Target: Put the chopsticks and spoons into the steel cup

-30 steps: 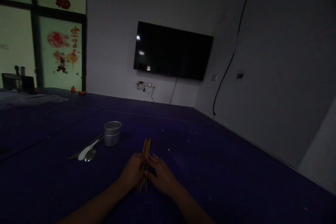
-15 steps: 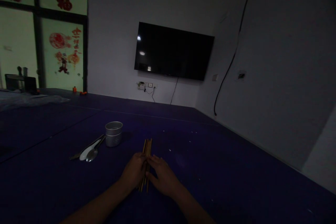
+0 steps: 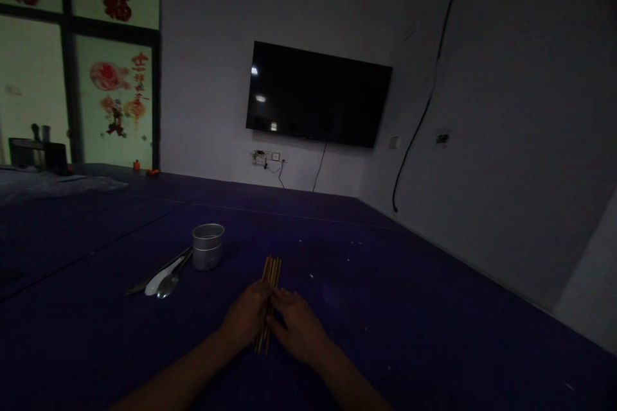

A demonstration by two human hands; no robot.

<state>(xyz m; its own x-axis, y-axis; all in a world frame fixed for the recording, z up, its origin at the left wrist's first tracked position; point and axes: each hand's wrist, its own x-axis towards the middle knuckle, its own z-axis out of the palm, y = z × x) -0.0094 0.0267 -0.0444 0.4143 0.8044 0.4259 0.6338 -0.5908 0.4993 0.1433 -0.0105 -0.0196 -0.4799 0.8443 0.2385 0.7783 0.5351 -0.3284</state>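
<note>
Fingers hide the middle of the slender, wood-coloured sticks (image 3: pixel 272 270), low centre; left hand (image 3: pixel 248 314) and right hand (image 3: pixel 299 324) pinch them from both sides. At their ten o'clock stands a ribbed-looking metal cup (image 3: pixel 207 248).

wood-look, matt chopsticks (image 3: pixel 272 271), dull silvery metal cup (image 3: pixel 207 247) with a shinier rim, polished metal spoon (image 3: pixel 168 284), smooth glossy white spoon (image 3: pixel 157 279), filmy plastic-like sheet (image 3: pixel 58 185), glossy black screen (image 3: pixel 318 95), matt wall (image 3: pixel 207 77)
</note>
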